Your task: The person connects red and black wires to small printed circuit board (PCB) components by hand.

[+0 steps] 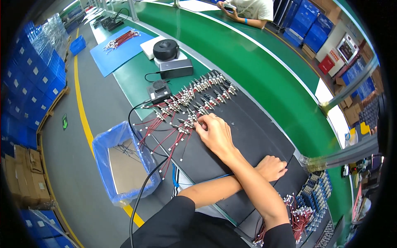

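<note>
My forearms cross over the dark mat [256,128], the right one on top. Reaching up to the left, my right hand [217,132] has its thumb and fingers closed at the near end of the rows of small wired parts [198,86]. These parts have pale connectors, dark pointed ends and dark red wires. The piece between the fingertips is mostly hidden. My left hand [271,167] rests on the mat at the right, fingers slightly bent and apart, holding nothing visible. Loose red wires [159,124] with white plugs hang over the mat's left edge.
A blue bin [105,165] with a plastic liner stands left of the bench. Beyond the rows are a small black device [159,91], a grey box [177,69] and a blue sheet [101,53]. More wire bundles [302,217] lie lower right. Another person [252,12] sits across the green conveyor [231,62].
</note>
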A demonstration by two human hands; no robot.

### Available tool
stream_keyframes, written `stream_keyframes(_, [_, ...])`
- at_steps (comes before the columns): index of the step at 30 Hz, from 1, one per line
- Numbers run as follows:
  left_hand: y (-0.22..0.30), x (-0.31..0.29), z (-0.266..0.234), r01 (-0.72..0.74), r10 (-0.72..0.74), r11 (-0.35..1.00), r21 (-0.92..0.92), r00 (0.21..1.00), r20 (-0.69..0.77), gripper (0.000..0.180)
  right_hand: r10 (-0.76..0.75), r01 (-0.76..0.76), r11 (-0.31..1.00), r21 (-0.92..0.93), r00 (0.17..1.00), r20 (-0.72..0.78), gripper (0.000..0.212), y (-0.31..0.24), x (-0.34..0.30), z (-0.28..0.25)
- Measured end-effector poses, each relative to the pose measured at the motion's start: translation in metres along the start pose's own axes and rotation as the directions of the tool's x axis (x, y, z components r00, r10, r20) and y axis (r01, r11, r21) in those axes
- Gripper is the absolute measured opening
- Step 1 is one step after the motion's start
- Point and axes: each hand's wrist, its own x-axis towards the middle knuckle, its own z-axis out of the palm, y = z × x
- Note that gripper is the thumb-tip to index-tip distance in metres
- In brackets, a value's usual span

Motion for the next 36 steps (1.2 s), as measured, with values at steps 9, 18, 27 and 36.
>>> stream_keyframes(9, [-0.004, 0.0, 0.012, -0.019, 0.018, 1.0, -0.018, 1.0, -0.025, 0.028, 0.029, -0.029, 1.0, -0.01, 0.997, 0.07, 0.016, 0.007, 0.013, 0.012])
stream_keyframes(18, [-0.004, 0.0, 0.013, -0.037, 0.037, 0.999, 0.008, 0.997, -0.071, 0.027, -0.191, 0.204, 0.961, -0.185, 0.978, 0.085, 0.013, 0.018, 0.017, 0.007])
stream_keyframes(27, [-0.001, -0.002, 0.015, -0.119, 0.113, 0.985, 0.122, 0.992, 0.055, 0.024, -0.26, 0.249, 0.948, -0.199, 0.965, -0.03, 0.011, 0.012, -0.002, 0.012])
stream_keyframes(36, [-0.004, -0.004, 0.017, -0.165, 0.156, 0.973, 0.161, 0.985, 0.072, 0.022, -0.108, 0.104, 0.994, -0.029, 0.982, -0.158, 0.01, 0.01, -0.001, 0.011])
